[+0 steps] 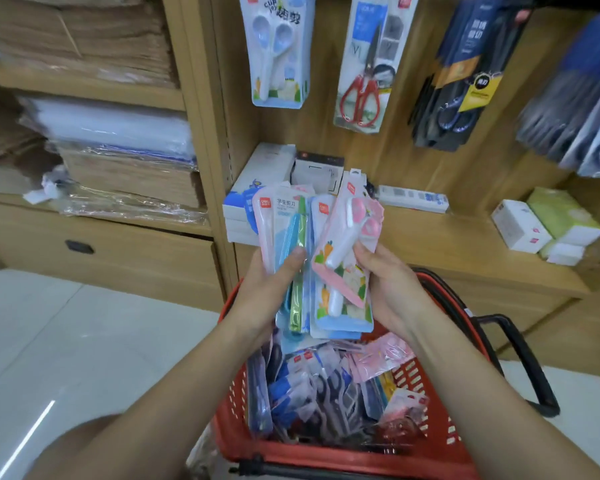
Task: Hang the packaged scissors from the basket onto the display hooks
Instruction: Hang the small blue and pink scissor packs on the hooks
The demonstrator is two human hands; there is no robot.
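So, closest in, the red basket (343,457) is parked right under the arms and is loaded with more packaged scissors (326,382), so plenty is left to hang. Just above it a fanned bunch is held up. The blue and green student packs (291,237) are gripped by the left hand (267,289), thumb pressed across the front. The pink carrot pack (347,244) is pinched at its lower half by the right hand (385,285). This is best done one at a time, honestly: the pink pack should be slid clear of the bunch, turned upright, and its hang hole lined up before anything is pushed. Further back on the wooden panel, a similar light-blue pack (278,50) is already hung beside a red-handled pack (364,74), so that hook is probably the one to aim for. The hooks themselves can't be made out.
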